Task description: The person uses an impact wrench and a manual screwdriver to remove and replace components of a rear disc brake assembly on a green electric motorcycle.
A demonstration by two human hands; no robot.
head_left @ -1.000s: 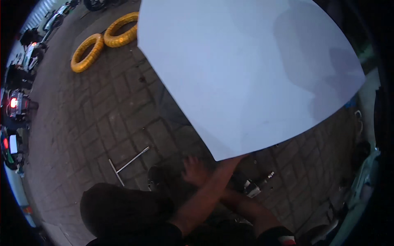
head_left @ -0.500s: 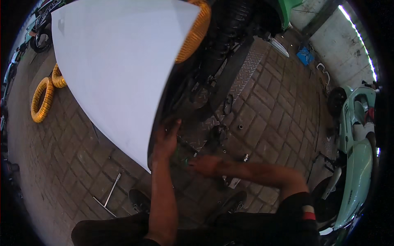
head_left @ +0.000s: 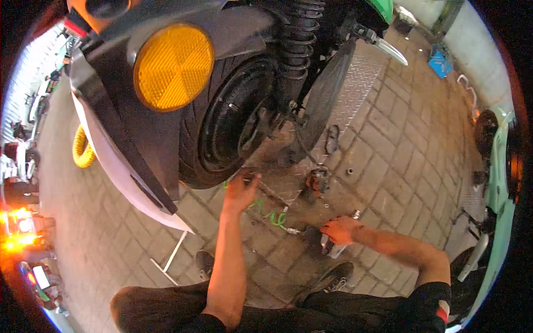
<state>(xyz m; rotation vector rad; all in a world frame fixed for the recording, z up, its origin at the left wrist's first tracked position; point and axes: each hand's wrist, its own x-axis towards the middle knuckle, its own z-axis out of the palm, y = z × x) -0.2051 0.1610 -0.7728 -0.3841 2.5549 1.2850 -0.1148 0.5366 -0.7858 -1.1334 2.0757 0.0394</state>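
My left hand (head_left: 240, 191) is beside the lower edge of the black scooter tyre (head_left: 205, 178). Its fingers are apart and appear to hold nothing, though the tips are partly lost against the dark wheel. Lower right, my right hand (head_left: 340, 230) has its fingers curled over a grey metal part (head_left: 336, 252) on the paving; whatever lies beneath the fingers is hidden. Between my hands runs a green coiled air hose (head_left: 277, 220), its metal fitting (head_left: 292, 231) close to a dark object by my right fingers. A greasy dark mechanical part (head_left: 318, 181) rests beyond my right hand.
A round orange reflector (head_left: 174, 66) and white body panel (head_left: 130, 191) overhang on the left. A T-handle wrench (head_left: 175, 252) lies under the panel's tip. Behind the wheel stretches a metal tread plate (head_left: 355, 91). A pale green scooter (head_left: 496, 238) stands at the right.
My right hand has moved right, from beside my left hand to the grey metal part. The view has shifted: the white panel covers less, and the wheel and reflector show.
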